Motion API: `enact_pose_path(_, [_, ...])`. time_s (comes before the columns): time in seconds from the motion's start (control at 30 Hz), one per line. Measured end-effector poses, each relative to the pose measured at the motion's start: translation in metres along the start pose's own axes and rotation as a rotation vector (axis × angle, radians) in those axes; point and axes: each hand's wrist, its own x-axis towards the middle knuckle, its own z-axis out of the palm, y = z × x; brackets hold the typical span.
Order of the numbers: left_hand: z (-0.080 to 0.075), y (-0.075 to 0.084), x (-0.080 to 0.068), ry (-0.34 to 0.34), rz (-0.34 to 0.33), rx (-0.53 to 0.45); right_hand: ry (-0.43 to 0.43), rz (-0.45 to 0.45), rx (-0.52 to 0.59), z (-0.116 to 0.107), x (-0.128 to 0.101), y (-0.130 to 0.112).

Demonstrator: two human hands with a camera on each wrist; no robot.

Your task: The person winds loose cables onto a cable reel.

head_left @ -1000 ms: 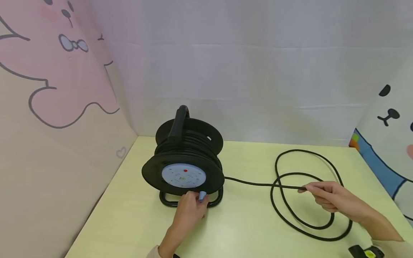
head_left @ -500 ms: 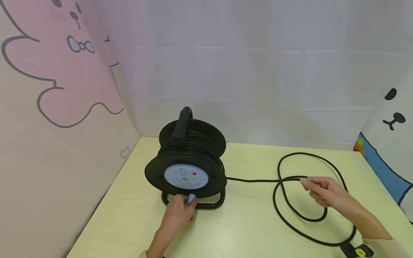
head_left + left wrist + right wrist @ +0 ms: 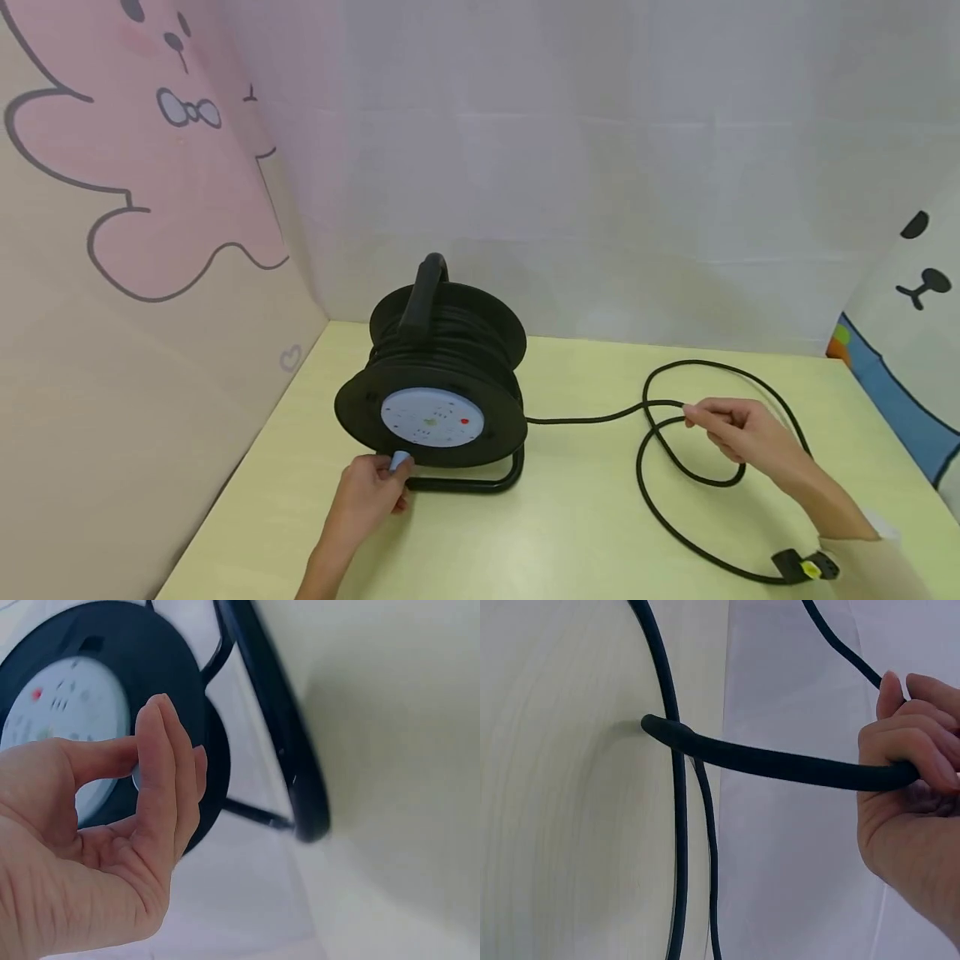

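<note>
A black cable reel [image 3: 352, 417] stands upright on its tube frame, several turns of cable wound on its drum. The disc at its front [image 3: 432, 417] is pale blue-white with a red dot. My left hand [image 3: 367, 493] pinches the small light-blue crank knob [image 3: 401, 459] at the lower left of the reel's rim; the fingers mostly hide the knob in the left wrist view. To the right, my right hand [image 3: 750, 433] grips the black cable [image 3: 585, 420], which runs from the reel to the fingers and is lifted off the table there. In the right wrist view the cable [image 3: 780, 766] passes through the curled fingers.
Loose loops of cable lie on the pale yellow table [image 3: 570, 517] around the right hand. A black plug end with a yellow part [image 3: 808, 568] lies near the right sleeve. White and printed curtains border the table at the back and sides.
My left hand has moved left with the knob along the reel's lower rim, and the red dot has turned clockwise. My right hand has shifted left with the cable; the loose loops have shrunk.
</note>
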Motion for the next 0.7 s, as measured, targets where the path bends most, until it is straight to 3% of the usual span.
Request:
enact_pose_path(0.13, [-0.017, 0.002, 0.0, 0.035, -0.034, -0.049, 0.01, 0.009, -0.022, 0.002, 0.002, 0.0])
enact_pose_path(0.4, [-0.049, 0.012, 0.001, 0.063, -0.082, -0.148, -0.076, -0.064, -0.085, 0.011, 0.014, -0.005])
enact_pose_path(0.7, [-0.071, 0.041, -0.002, 0.067, -0.05, -0.241, -0.15, -0.156, -0.126, 0.027, 0.019, -0.008])
